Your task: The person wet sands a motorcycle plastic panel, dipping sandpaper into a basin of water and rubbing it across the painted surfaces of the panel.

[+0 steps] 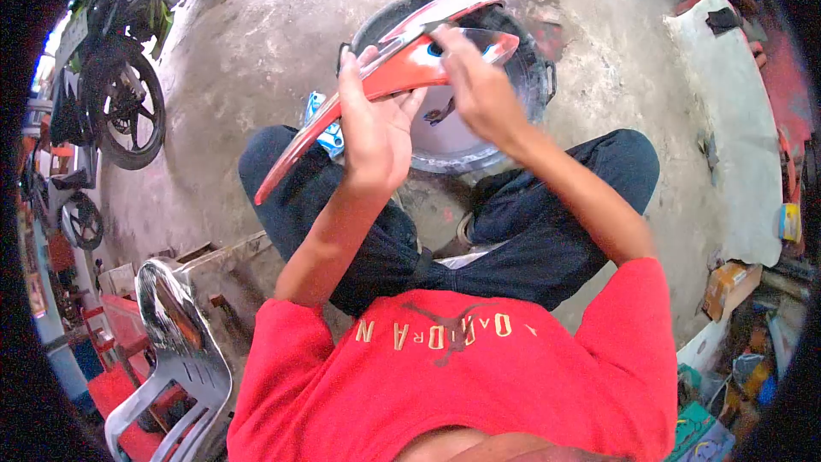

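My left hand (376,133) is closed around a long, curved, glossy red plastic panel (398,74), which looks like a motorcycle fairing piece. The panel slants over a round black tub (540,103) holding greyish water, its narrow tip reaching down past my left wrist. My right hand (483,90) is on the panel's wider end, fingers bent and pressed together, slightly blurred. Whatever those fingers may hold is hidden; a small dark blue patch shows by the fingertips. A second red and white panel (445,13) rests in the tub's far side.
A blue and white packet (329,133) lies beside the tub, near my left knee. Motorcycle wheels (128,107) stand at the left. A grey plastic chair (184,351) is at lower left. Along the right are a pale slab (727,128), a cardboard box (731,289) and clutter.
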A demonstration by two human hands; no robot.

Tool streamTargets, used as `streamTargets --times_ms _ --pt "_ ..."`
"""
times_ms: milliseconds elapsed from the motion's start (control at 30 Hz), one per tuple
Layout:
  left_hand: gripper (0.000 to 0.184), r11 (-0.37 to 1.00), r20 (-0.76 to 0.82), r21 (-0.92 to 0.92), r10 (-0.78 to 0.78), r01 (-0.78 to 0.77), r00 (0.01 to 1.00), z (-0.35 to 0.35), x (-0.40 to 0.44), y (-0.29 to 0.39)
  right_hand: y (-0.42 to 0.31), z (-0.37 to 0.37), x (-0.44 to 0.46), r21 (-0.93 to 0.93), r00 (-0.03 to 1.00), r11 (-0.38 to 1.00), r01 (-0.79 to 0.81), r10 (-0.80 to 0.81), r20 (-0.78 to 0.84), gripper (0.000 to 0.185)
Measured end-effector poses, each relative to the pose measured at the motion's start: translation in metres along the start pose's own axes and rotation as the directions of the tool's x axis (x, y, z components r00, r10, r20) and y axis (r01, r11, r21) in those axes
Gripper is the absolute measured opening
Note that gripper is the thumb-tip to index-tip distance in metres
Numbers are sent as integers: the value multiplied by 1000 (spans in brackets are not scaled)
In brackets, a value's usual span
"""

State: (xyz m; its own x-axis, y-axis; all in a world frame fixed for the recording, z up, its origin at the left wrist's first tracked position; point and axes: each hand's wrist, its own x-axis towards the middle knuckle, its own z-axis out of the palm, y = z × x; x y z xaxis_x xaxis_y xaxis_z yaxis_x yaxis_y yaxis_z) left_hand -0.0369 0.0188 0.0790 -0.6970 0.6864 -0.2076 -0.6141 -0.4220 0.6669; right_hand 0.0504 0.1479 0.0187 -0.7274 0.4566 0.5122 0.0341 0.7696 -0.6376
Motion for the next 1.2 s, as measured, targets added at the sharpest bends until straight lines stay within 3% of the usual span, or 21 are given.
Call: streamTargets --times_ms 33,100,200,233,267,333,400,467,567,667,733,800,867,933,1000,1067,1133,1200 --pt "58 1000 -69 -10 -16 16 997 0 2 0 -16 -2 -5 11 994 996 94 -94 47 38" --pt "60 998 -65 -41 -43 40 997 -10 7 -1 -47 -7 -12 59 947 958 282 -288 146 39" --pt "65 998 -134 -36 -50 46 990 -5 2 0 1 1 4 63 991 990 125 -128 42 36" --pt "66 998 -132 -39 -51 46 990 -4 1 -2 10 -7 12 12 997 1000 -25 24 72 37" --pt "67 998 -126 -45 -53 48 991 -4 0 -4 20 -6 19 -63 998 997 -31 34 44 37" --pt "70 997 -81 -64 -47 42 996 -11 2 -9 1 3 4 -23 998 998 58 -57 35 38" --pt "71 996 10 -85 -7 8 1000 -33 7 -20 -41 -5 -8 70 937 947 312 -320 142 42" --pt "73 998 -61 -45 -43 41 997 -22 2 -10 -24 -3 -10 93 934 944 317 -328 141 42" --pt "73 994 -127 -84 -80 69 989 -6 -7 -7 24 -10 15 -19 989 996 -91 92 111 44" --pt "71 996 -106 -53 -75 69 992 -8 -4 -9 -1 0 -6 -14 989 992 124 -122 89 46" --pt "71 998 -73 -9 -57 57 996 -20 -1 -11 -46 -10 -15 157 942 964 215 -247 226 47" --pt "67 997 -97 -36 -74 71 992 -15 -3 -9 -16 -4 -13 63 953 968 245 -252 168 44" --pt "65 997 -160 -21 -77 74 984 -4 -7 -6 20 -6 6 -32 996 999 13 -10 86 39" --pt "64 998 -124 -25 -62 59 990 -4 -8 -7 23 -9 3 -133 993 991 -2 18 118 46" --pt "64 997 -78 -58 -48 43 996 -10 -6 -11 -19 -2 -12 -52 964 968 244 -236 122 49" --pt "64 996 -63 -73 -59 54 996 -18 -3 -14 -41 -6 -21 89 929 951 295 -308 204 47" --pt "65 997 -81 -43 -69 66 994 -19 -4 -12 4 1 -11 -54 974 975 214 -209 85 42" --pt "65 998 -130 -7 -62 61 990 -8 -7 -9 38 -8 3 -93 993 991 -96 102 64 38"
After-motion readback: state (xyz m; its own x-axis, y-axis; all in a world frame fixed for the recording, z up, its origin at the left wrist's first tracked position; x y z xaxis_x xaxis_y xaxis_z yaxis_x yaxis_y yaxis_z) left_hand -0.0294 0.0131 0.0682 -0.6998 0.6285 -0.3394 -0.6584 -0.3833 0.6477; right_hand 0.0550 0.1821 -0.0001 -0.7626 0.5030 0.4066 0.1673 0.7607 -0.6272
